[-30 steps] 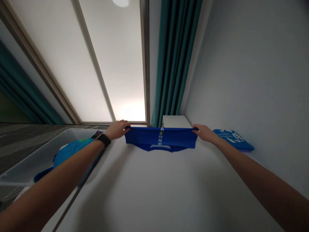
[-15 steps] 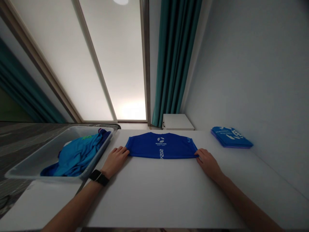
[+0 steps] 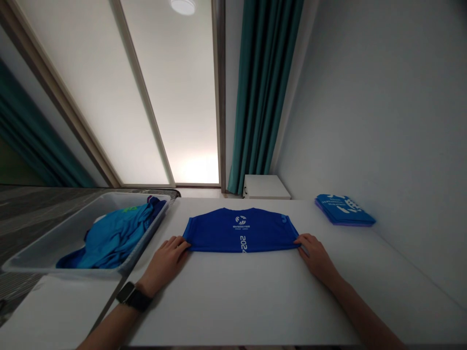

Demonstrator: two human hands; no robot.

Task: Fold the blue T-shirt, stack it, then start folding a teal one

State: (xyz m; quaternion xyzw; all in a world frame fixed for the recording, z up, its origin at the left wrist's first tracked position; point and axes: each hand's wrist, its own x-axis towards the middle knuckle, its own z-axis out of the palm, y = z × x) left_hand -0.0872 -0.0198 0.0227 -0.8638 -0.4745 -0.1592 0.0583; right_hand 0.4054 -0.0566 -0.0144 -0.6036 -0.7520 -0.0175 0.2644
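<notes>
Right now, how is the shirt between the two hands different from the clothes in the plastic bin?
The shirt is deep blue, while the clothes are mostly lighter blue. The shirt lies folded and flat on the table; the clothes lie crumpled in the bin. The left hand and right hand touch the shirt, but not the clothes. Both are blue cloth.
</notes>
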